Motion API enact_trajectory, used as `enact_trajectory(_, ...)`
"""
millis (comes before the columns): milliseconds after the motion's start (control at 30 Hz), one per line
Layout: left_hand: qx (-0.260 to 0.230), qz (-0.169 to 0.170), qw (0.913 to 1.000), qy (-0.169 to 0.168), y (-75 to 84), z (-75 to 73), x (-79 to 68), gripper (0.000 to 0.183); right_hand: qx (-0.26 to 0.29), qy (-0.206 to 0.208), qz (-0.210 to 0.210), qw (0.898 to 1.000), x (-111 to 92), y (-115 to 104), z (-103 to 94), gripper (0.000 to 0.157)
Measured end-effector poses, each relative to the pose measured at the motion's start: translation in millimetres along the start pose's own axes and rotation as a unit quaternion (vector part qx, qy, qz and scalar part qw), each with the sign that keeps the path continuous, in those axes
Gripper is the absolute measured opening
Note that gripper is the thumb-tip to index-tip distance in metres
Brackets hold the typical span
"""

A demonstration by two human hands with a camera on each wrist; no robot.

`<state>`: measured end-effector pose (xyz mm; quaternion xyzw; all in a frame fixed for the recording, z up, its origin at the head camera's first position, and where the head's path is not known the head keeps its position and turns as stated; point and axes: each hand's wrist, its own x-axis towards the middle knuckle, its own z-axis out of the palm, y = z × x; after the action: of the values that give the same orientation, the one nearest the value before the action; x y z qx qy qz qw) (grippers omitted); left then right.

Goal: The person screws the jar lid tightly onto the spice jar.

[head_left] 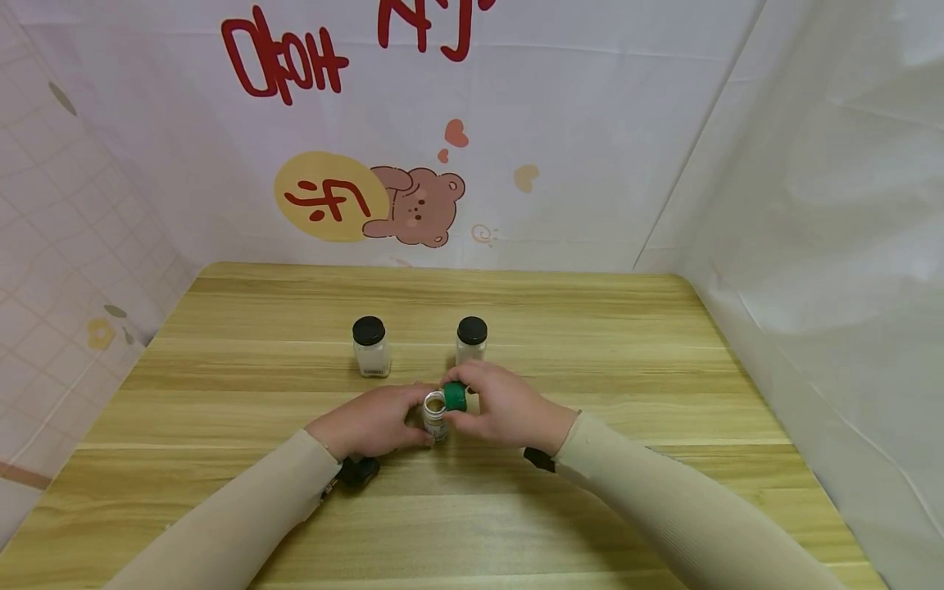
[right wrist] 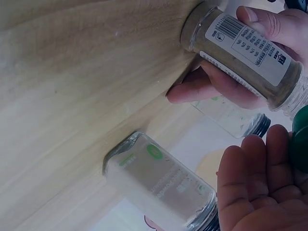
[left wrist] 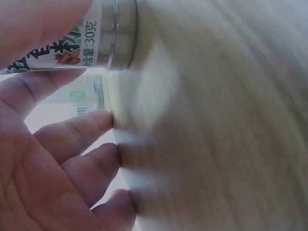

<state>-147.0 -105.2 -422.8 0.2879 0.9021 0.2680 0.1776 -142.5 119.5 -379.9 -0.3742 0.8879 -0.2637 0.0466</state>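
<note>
A small clear spice jar (head_left: 436,424) of brown powder stands upright on the table with its mouth uncovered. My left hand (head_left: 376,419) grips it between thumb and fingers; in the left wrist view its white label (left wrist: 53,48) faces the thumb side. Just right of the mouth, my right hand (head_left: 510,406) pinches a green cap (head_left: 455,397) by its sides, tipped off the jar. The right wrist view shows the jar's barcode label (right wrist: 250,48) and the cap (right wrist: 301,139) at the right edge, close to the glass neck.
Two square clear jars with black lids stand behind the hands: one at the left (head_left: 371,351), the other (head_left: 472,336) right behind my right hand, partly covered by it. The wooden table (head_left: 590,328) meets a printed white cloth wall (head_left: 575,205) at the back.
</note>
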Motion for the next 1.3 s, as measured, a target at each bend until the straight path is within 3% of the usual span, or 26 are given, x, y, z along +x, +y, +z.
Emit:
enact_trajectory(467,0.009,-0.005,0.9999,-0.001,2.6,-1.0,-1.1,0.059,0.02,0.0,0.004,1.0,1.7,-0.8,3.2,0.033)
enact_trajectory(1033,0.004,0.0,1.0,-0.008,2.2,-2.1,-0.2,0.044,0.032,-0.007,-0.003,0.999,4.4,-2.1,6.5,0.034)
enact_trajectory(1300,0.009,0.002,1.0,-0.002,1.1,-1.3,-0.2,0.051,0.029,-0.003,-0.008,1.0,5.6,-2.3,8.9,0.034)
